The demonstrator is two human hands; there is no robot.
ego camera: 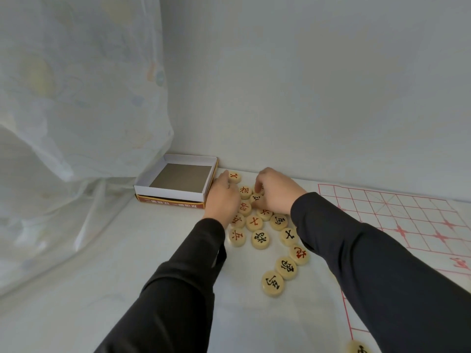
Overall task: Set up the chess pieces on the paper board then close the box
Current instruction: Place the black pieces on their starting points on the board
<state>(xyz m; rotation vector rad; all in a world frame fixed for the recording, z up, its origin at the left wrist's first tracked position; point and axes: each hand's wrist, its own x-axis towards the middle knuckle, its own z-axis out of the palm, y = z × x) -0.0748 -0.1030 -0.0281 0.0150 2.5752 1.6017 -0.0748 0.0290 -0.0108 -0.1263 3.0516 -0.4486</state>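
Several round wooden chess pieces (260, 239) with red or black characters lie loose on the white table between my arms. The open cardboard box (178, 179) stands empty at the back left, against the wall. The paper board (413, 220) with its red grid lies flat at the right. My left hand (224, 194) rests palm down on the pieces next to the box, fingers together. My right hand (275, 189) is curled over the far pieces, its fingers pinching a piece with a black character (256, 198). Both arms wear black sleeves.
A sheer white curtain (76, 123) hangs at the left and drapes onto the table. A plain wall runs just behind the box and pieces. One more piece (359, 347) sits at the bottom edge near the board's corner.
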